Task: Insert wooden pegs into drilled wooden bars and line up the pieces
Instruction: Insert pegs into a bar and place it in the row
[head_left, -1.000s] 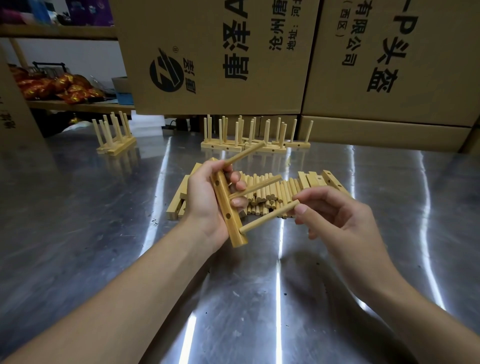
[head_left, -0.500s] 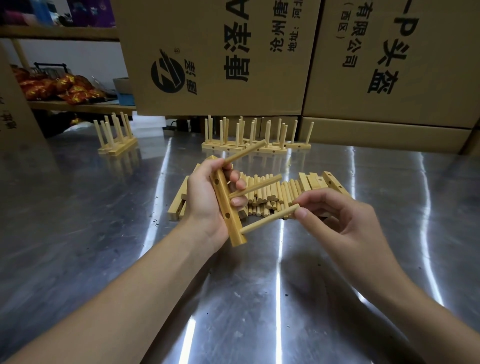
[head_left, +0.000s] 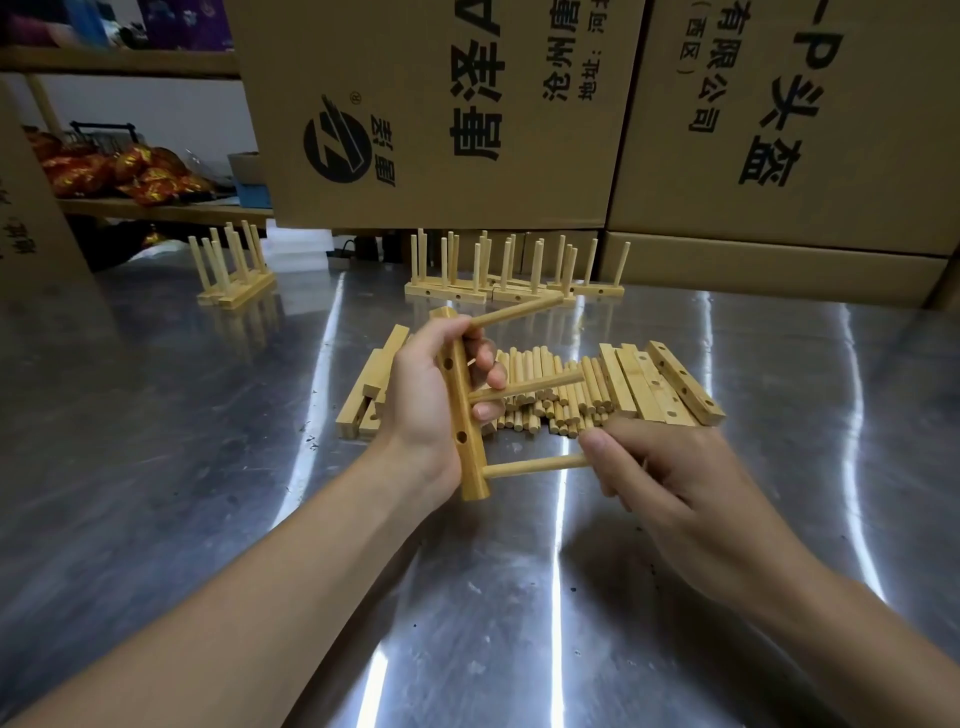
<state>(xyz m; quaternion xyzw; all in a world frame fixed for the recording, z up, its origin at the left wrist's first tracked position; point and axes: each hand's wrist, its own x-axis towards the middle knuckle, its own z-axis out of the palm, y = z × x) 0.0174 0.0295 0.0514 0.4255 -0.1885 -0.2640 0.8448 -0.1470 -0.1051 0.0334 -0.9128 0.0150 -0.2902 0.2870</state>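
Head view. Grips a pale drilled wooden bar (head_left: 460, 405) in the left hand (head_left: 421, 410), fingers curled round it, holding it nearly upright above the shiny steel desk (head_left: 208, 467), with three round wooden pegs seated in it, all pointing right: top peg (head_left: 514, 314), middle peg (head_left: 524, 387), bottom peg (head_left: 535, 466). Pinches the free end of the bottom peg with the right hand (head_left: 670, 483), fingers bent close together. Behind the hands, lying on the desk: a heap of loose pegs (head_left: 550, 410), with bare drilled bars (head_left: 660, 387) just beside it on the right and more on the left. Farther back, finished peg-studded bars (head_left: 498, 286) standing in a row in front of brown cardboard boxes (head_left: 441, 104).
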